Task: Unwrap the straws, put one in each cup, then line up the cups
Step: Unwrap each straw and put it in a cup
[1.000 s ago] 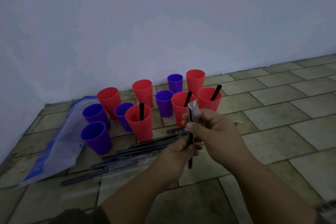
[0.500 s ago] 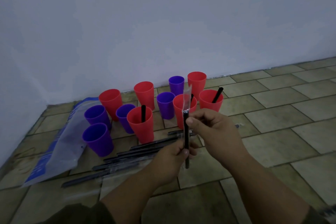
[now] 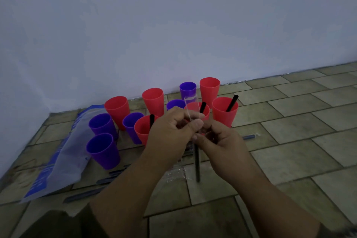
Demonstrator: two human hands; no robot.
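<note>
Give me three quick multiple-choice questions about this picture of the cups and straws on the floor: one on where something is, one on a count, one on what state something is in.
1. Where does the blue and clear plastic bag lie?
A. Left of the cups
B. Right of the cups
C. Inside a cup

2. How many red cups already hold a black straw?
A. One
B. Three
C. Six

3. What state is the straw held in the hands in?
A. Lying untouched on the tiles
B. Standing in a purple cup
C. Partly out of its clear wrapper

Answers:
1. A, the bag is spread on the tiles left of the purple cups.
2. B, straws stand in three red cups.
3. C, the left hand and right hand hold it, bare black below, wrapper sticking up above.
</note>
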